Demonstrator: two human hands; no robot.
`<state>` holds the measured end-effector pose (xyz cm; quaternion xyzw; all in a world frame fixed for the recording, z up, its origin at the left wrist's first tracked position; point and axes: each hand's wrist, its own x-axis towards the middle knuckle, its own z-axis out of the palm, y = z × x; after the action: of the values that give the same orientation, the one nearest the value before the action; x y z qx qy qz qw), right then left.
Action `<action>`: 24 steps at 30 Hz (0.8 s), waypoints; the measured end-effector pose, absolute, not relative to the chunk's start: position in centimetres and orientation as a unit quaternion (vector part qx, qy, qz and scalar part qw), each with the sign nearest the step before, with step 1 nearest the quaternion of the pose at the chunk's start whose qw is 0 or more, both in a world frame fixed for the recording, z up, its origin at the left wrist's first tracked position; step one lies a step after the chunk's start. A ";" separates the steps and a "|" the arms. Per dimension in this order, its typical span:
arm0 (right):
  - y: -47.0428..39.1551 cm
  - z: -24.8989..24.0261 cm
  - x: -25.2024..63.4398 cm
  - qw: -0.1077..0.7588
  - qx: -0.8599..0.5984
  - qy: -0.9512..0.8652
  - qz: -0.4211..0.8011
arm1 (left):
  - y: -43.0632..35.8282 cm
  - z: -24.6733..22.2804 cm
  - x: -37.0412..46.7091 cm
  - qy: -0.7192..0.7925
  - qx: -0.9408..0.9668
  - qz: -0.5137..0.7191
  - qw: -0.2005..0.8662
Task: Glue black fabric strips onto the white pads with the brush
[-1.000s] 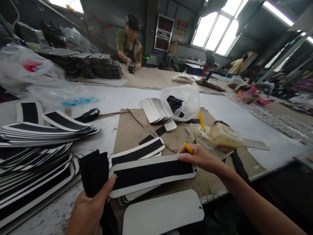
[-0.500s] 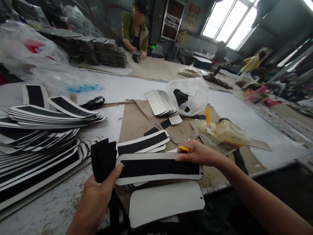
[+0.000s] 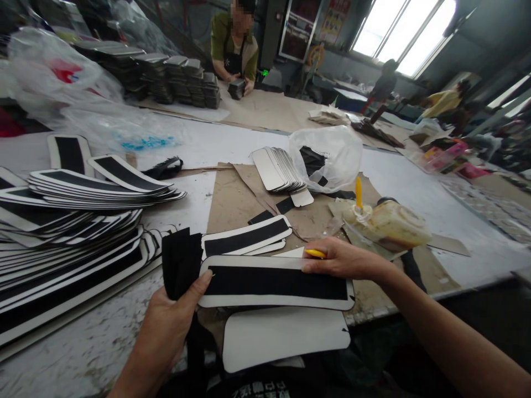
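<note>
A white panel with a black strip (image 3: 274,283) is held between both hands. My left hand (image 3: 178,315) grips its left end with the thumb on top, and a bundle of black fabric pieces (image 3: 180,262) sticks up from the same hand. My right hand (image 3: 338,258) pinches the panel's upper edge, with a yellow tool (image 3: 315,254) between its fingers. Beneath lies a plain white panel (image 3: 286,335) near my lap. Behind the held panel, other striped panels (image 3: 249,236) rest on brown paper.
Large stacks of striped panels (image 3: 78,265) fill the left. Ahead are fanned white pieces (image 3: 276,169), a plastic bag (image 3: 327,157) and a glue bottle (image 3: 390,224) with a yellow tip. Across the table a person (image 3: 234,50) handles dark pieces.
The whole view has shifted slightly, so most things appear a little further right. Both hands keep their hold on the striped panel.
</note>
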<state>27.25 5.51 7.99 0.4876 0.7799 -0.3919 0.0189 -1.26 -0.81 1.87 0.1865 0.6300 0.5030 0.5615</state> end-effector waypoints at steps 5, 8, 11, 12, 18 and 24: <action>5.4 7.5 27.3 0.026 0.481 0.771 -0.417 | -1.2 1.7 -1.1 0.616 0.201 0.501 0.573; 5.2 7.3 27.4 0.030 0.454 0.788 -0.415 | -1.3 1.6 -1.0 0.618 0.206 0.504 0.568; 5.0 7.4 27.6 0.033 0.443 0.798 -0.407 | -1.4 1.4 -1.0 0.619 0.230 0.501 0.560; 5.0 7.5 27.6 0.034 0.440 0.799 -0.408 | -1.4 1.3 -0.9 0.620 0.235 0.497 0.560; 4.7 7.9 27.6 0.046 0.428 0.804 -0.410 | -1.2 1.8 -0.5 0.620 0.216 0.487 0.577; 4.2 7.5 27.5 0.064 0.434 0.815 -0.379 | -1.4 2.0 -0.3 0.615 0.220 0.482 0.585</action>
<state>27.47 4.21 7.51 0.4339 0.8147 -0.3792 0.0642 -0.31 -1.37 2.02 0.2195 0.6145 0.4815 0.5851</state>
